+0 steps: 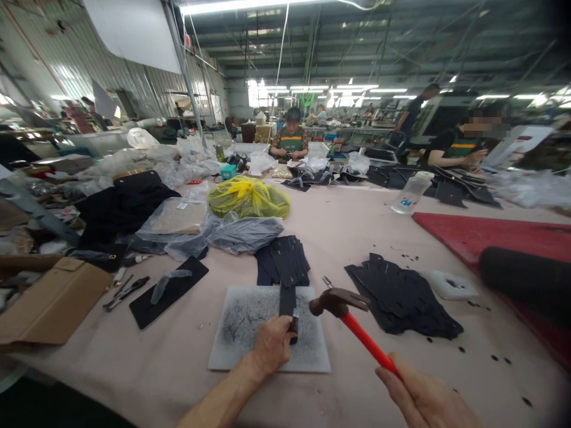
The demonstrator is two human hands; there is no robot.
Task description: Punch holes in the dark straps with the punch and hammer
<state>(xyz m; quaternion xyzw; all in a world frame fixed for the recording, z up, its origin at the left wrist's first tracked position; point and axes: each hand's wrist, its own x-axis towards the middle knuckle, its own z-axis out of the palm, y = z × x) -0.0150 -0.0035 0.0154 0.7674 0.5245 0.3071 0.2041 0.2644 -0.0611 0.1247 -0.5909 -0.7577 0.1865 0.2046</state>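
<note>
Dark flat strip of thin material, lying on the speckled pale rectangular board at near centre, looks light and bendy, best held by its edges, while left hand fingers clamp a short dark tool and right hand fingers grip a red-handled claw hammer.

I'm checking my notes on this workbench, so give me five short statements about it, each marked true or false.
1. The right grip holds a red-handled hammer. True.
2. The left grip is empty. False: it holds a small dark tool.
3. Fanned-out dark pieces lie to the right of the white board. True.
4. The clear bottle is on the red sheet. False: it is on the pinkish tabletop, beside that sheet.
5. The yellow bag is beyond the white board. True.
</note>
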